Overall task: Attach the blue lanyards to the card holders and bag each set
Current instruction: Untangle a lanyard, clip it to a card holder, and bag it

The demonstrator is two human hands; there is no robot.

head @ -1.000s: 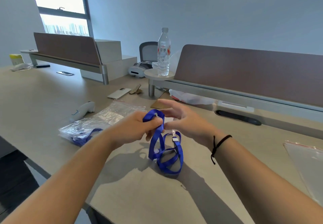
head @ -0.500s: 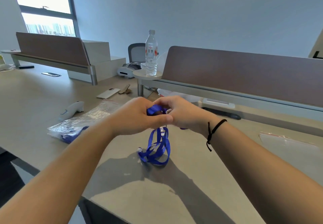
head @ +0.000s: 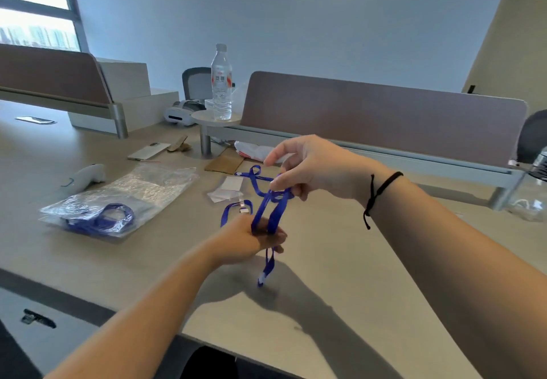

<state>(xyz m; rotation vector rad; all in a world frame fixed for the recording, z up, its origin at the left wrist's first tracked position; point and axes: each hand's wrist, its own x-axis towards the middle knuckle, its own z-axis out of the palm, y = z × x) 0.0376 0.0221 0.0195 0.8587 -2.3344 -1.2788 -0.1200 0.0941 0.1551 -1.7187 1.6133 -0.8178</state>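
Holding a blue lanyard (head: pixel 268 210) up over the counter (head: pixel 340 275), both hands work close together. The left hand (head: pixel 248 241) sits low and its fingers curl around the strap, so it grips the lanyard. The right hand (head: pixel 307 168) is higher, just above the left hand, and its fingers pinch the top loops of the same strap. A black band (head: pixel 380 190) goes around the right wrist. One end of the lanyard hangs down below the left hand and nearly reaches the counter. A small clear clip shows on a loop just left of the strap.

Left of the lanyard, flat on the counter, lies a clear plastic bag (head: pixel 124 198) with more blue lanyards inside it. Between that bag and the lanyard lie a few clear card holders (head: pixel 228 190), a little behind the hands. A white handheld gadget (head: pixel 85 176) rests left of the bag. A flat white phone (head: pixel 148 151) lies behind the bag. A brown flat packet (head: pixel 225 163) lies behind the card holders.

Far behind the lanyard, a water bottle (head: pixel 221 82) stands upright on a small round stand. A long brown screen (head: pixel 384 118) runs along the back of the counter, to the right of the bottle
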